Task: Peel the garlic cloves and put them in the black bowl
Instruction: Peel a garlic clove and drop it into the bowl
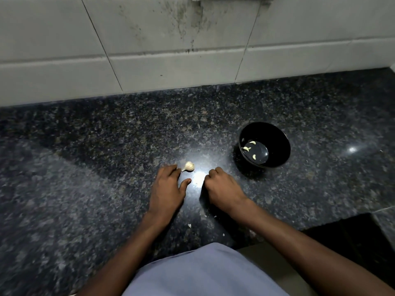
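- Dark speckled granite counter filling most of the view, backed by a stained white tiled wall; bright glare on the stone between the hands.
- Grey-blue shirt at the bottom edge, both bare forearms reaching forward over the counter.
- Black bowl to the right, upright, well apart from the left hand and near the right; three or four peeled cloves lying loose on its floor.
- Left hand palm-down on the stone, fingers straight and close together, thumb splayed out to the right; fingertips just beside the garlic, contact too fine to call.
- Right hand knuckles-up, fingers curled under into a loose fist; whether anything sits inside, cannot tell.
- Garlic bulb piece, papery skin on, lying on the counter just right of the left fingertips, outside the bowl, gripped by neither hand.
- Small white skin scraps on the stone near the counter's front edge.
- Likely slips from here: round bulb rolling away across polished stone if nudged rather than pinched; glare hiding its outline and spoiling the grasp; a curled right hand possibly hiding a clove and dropping it short of the bowl; loose skin flakes carried into the bowl with a clove.
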